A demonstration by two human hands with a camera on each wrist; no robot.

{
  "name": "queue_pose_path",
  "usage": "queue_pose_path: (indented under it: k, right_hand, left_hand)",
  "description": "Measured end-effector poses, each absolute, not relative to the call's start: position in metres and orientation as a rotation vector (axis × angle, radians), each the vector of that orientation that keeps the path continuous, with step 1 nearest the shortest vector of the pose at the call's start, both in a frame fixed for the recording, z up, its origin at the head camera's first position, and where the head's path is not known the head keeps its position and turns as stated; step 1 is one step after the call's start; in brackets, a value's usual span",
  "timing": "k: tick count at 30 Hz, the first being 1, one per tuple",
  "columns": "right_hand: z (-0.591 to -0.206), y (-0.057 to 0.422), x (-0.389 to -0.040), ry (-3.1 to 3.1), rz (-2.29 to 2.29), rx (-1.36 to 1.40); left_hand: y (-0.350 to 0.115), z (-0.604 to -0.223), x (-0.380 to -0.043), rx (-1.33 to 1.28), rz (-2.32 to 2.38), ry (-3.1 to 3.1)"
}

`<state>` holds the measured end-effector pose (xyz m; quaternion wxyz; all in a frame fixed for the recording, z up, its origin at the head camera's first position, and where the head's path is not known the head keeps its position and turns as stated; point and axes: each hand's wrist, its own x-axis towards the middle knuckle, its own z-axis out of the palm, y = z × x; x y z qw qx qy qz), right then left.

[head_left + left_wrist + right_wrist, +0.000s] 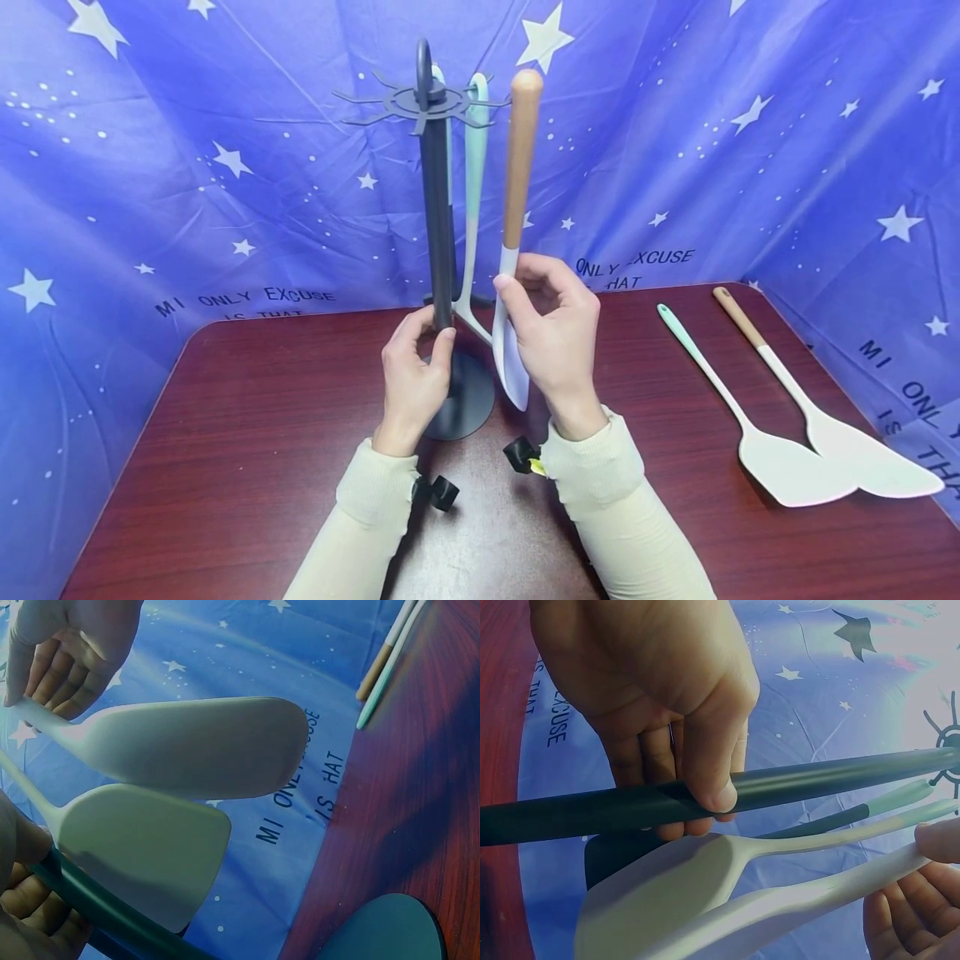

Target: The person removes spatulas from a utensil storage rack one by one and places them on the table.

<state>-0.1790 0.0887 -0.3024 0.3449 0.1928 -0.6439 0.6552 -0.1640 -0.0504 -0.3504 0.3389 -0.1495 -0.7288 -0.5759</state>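
Note:
My left hand (416,367) grips the lower pole of a dark utensil stand (435,225) with a hooked ring on top. To its right, my right hand (558,333) pinches the white neck of a wooden-handled spatula (522,158), held upright with its handle end up, near the hooks. The white blade (202,746) of this spatula shows broad and rounded in the left wrist view. A mint-handled white turner (476,150) hangs from the ring between pole and spatula. Another mint-handled utensil (896,796) hangs behind the pole, largely hidden in the head view.
On the table's right lie a mint-handled turner (795,471) and a wooden-handled one (877,458), blades overlapping. The stand's round base (468,408) sits on the dark red table (247,433). A blue starry cloth (247,167) hangs behind.

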Motion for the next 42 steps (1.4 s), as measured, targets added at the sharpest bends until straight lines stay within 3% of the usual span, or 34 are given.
queue_pose_path:
  k: [12,24,42]
  right_hand:
    - [-0.302,0.090,-0.179,-1.681,1.694,0.488]
    - [-0.302,0.091,-0.180,-1.677,1.679,0.487]
    - [-0.302,0.093,-0.179,-1.659,1.693,0.454]
  left_hand:
    - [-0.057,-0.379,-0.182,-0.400,-1.521,-1.896]
    - [-0.050,-0.349,-0.163,-0.395,-1.498,-1.894]
    - [-0.050,-0.348,-0.162,-0.401,-1.494,-1.884]
